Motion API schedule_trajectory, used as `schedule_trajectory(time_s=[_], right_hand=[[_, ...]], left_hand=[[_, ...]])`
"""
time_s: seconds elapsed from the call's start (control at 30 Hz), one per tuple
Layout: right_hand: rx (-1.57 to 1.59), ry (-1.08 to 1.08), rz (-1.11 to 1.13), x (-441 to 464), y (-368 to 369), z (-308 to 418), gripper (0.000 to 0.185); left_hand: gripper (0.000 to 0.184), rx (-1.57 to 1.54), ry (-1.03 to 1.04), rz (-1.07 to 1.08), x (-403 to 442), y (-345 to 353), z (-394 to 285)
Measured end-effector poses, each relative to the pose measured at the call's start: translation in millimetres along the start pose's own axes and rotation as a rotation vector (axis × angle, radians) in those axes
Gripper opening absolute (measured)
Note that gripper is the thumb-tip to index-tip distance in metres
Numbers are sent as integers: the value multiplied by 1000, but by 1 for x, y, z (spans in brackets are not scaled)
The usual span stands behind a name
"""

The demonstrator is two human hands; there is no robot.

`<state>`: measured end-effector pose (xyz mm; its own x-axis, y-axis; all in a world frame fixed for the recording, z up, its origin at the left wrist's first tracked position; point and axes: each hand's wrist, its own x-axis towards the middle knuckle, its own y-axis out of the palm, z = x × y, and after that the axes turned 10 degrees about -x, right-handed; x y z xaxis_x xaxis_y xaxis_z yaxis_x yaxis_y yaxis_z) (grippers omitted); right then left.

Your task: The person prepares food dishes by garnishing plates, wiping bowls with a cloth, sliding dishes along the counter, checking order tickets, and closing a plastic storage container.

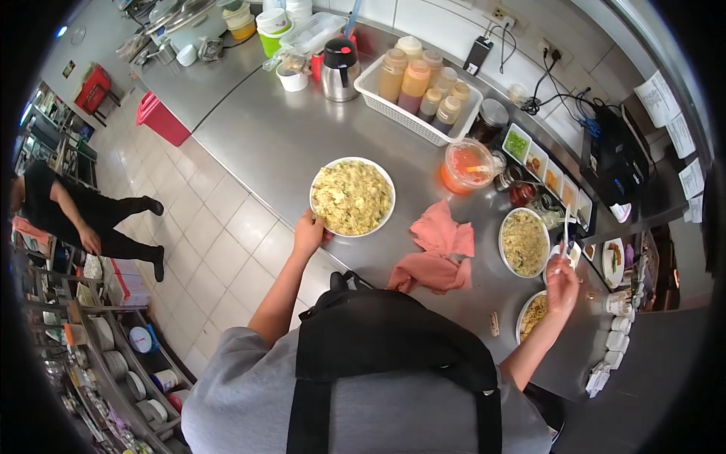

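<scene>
My left hand [308, 233] grips the near-left rim of a white plate [393, 198] heaped with fried rice [351, 197], on the steel counter. Part of its fingers is hidden under the rim. On the right, my right hand [562, 284] is closed round a pale, shiny utensil that looks like a spoon [566, 231], held upward over a small white dish [575, 254]. Beside that hand stands a bowl of fried rice [523, 242]. Another plate of food [533, 316] lies partly behind my right forearm. A crumpled pink cloth [439, 250] rests between my hands.
A white basket [416, 121] of sauce bottles and a steel jug [339, 72] stand at the back. An orange-red sauce tub [466, 166] and a condiment tray [546, 168] are at right. On the left, a person in black [60, 204] stands on the tiled floor by shelves.
</scene>
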<state>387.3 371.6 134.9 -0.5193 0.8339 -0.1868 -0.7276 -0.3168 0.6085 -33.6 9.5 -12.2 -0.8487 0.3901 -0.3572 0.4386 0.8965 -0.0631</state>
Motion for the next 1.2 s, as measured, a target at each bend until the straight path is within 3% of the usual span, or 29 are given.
schedule_trajectory(time_s=[0.2,0.27,0.33,0.4,0.43,0.5,0.67,0.73,0.87,0.93,1.03,1.17,1.2], right_hand=[[-546,202,226,3,145,-112,42],[-968,97,158,9,204,-156,37],[-1154,-112,325,33,221,-211,25],[-1420,-330,329,42,249,-249,20],[-1419,-333,327,54,251,-268,20],[-1539,-542,384,72,259,-297,17],[-1769,-676,493,71,283,-298,17],[-1859,-697,557,65,285,-293,18],[-1982,-732,578,52,271,-292,18],[-1998,-729,565,51,264,-290,18],[-1794,-583,516,59,260,-284,17],[-1744,-554,389,78,242,-291,16],[-1766,-554,389,77,240,-293,16]], left_hand=[[34,41,-1,180,15,-30,-5],[38,55,-16,208,20,-37,-4],[38,26,-14,274,22,-40,-4],[38,6,-4,307,24,-42,-4],[38,-11,-4,323,24,-43,-4],[39,-46,-12,353,22,-44,-2],[39,-21,-43,336,22,-46,6],[41,295,422,110,41,-47,30],[53,98,342,97,85,-49,18],[64,-151,206,329,100,-39,-4],[60,-174,100,390,111,-24,-34],[50,36,108,453,138,-16,-58],[44,218,171,452,144,-14,-62]])
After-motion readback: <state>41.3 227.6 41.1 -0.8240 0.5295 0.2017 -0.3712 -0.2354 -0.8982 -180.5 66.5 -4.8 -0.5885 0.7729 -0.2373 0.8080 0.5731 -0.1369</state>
